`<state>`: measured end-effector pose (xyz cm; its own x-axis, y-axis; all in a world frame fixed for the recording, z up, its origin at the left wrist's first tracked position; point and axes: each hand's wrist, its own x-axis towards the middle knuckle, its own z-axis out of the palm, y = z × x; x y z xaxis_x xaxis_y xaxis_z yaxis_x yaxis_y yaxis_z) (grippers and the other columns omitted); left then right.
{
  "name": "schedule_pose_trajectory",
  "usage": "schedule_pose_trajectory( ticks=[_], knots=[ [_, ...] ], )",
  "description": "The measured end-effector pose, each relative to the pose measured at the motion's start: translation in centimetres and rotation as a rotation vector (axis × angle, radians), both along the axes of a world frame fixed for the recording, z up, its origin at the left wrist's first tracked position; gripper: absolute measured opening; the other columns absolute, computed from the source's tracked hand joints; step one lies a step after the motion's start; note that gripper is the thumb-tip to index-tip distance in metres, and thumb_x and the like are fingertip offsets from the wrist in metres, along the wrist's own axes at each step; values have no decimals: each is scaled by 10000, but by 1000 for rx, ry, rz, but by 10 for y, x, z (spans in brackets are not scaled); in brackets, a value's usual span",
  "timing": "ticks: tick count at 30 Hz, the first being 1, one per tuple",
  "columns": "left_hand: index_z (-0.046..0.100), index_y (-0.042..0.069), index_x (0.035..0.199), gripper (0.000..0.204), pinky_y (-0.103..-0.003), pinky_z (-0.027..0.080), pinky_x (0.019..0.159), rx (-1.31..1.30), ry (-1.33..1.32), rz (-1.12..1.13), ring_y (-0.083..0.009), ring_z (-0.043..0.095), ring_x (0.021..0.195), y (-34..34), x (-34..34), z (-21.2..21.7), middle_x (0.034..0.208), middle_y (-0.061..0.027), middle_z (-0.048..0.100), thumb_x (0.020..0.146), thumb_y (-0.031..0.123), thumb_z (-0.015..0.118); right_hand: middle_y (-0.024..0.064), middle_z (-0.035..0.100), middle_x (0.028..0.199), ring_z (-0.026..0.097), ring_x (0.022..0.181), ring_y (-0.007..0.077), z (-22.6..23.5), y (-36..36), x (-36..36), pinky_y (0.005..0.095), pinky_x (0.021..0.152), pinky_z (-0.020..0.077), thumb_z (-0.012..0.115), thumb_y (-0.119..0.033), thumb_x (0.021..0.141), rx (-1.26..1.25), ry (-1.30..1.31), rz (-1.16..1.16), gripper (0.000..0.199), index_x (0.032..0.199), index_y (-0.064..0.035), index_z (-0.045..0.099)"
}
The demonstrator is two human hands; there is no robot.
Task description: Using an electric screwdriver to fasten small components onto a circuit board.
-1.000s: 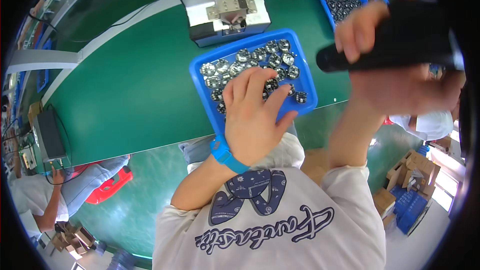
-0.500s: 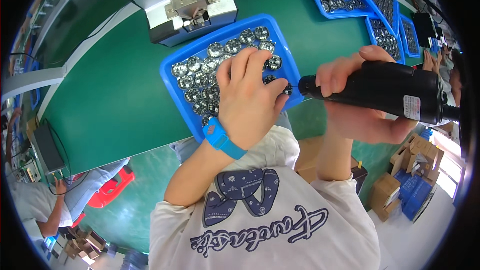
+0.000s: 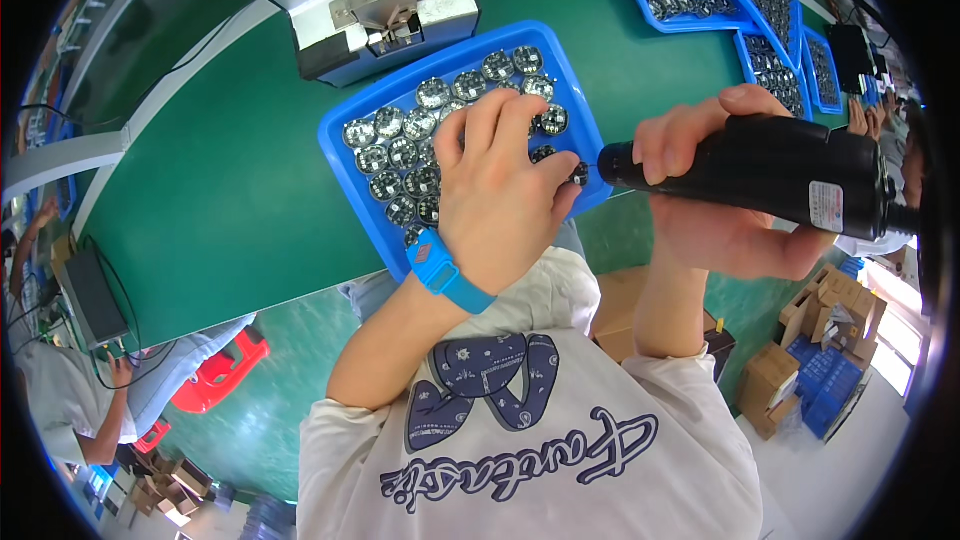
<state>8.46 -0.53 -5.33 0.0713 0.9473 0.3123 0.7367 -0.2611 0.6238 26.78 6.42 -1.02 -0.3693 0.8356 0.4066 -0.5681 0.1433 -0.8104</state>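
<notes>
Your right hand point(image 3: 705, 230) clasps a black cylindrical screwdriver point(image 3: 765, 168), tip near a small round silver-and-black part point(image 3: 580, 173) in the blue plastic tray point(image 3: 355, 175). Your left hand point(image 3: 500, 195) arches above, thumb beside that part; I can't tell whether its fingers grip.

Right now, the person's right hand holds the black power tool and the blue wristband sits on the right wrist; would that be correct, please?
Not quite: the head view shows the blue wristband on the wrist of the left hand. The right hand does hold the black power tool, as you said.
</notes>
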Motion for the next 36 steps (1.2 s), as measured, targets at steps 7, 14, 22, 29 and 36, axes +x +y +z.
schedule_pose_trajectory(
  ticks=[7, 14, 22, 29, 36],
  knots=[
    [810, 144, 882, 233, -524, 314, 1095, 1, -10, 3, -326, 485, 1304, 0, 1, -1, 1266, -94, 590, 656, 167, 863, 186, 609, 846, 552, 709, 254, -3, 4, 1, 417, 673, 450, 461, -853, 842, 36, -21, 20, 1029, 1342, 46, 474],
    [820, 146, 872, 243, -516, 320, 1085, -3, 10, 6, -323, 490, 1299, 1, 3, 2, 1244, -84, 591, 639, 175, 882, 233, 664, 773, 641, 665, 288, -7, -3, -14, 371, 646, 530, 400, -869, 837, -21, 115, -74, 1042, 1241, 77, 563],
    [819, 128, 819, 204, -533, 314, 1099, 36, -16, 35, -314, 465, 1307, 2, 4, -1, 1206, -88, 588, 632, 189, 871, 209, 660, 829, 599, 643, 275, -14, 6, -14, 370, 628, 486, 405, -905, 819, -43, 72, -69, 1070, 1264, 55, 564],
    [819, 172, 832, 235, -529, 337, 1090, 25, 16, 44, -302, 488, 1285, -1, 1, -2, 1194, -59, 588, 615, 228, 890, 135, 584, 972, 537, 811, 251, 71, 50, -70, 410, 741, 406, 375, -851, 838, 269, 100, 372, 984, 1331, -16, 539],
    [789, 109, 743, 131, -539, 325, 1106, 166, 4, 150, -315, 462, 1295, 3, 15, -17, 1216, -104, 579, 649, 200, 795, 132, 632, 769, 548, 484, 202, 81, 49, -205, 328, 434, 437, 423, -759, 957, -122, 310, 81, 761, 1061, -22, 582]
  ],
)
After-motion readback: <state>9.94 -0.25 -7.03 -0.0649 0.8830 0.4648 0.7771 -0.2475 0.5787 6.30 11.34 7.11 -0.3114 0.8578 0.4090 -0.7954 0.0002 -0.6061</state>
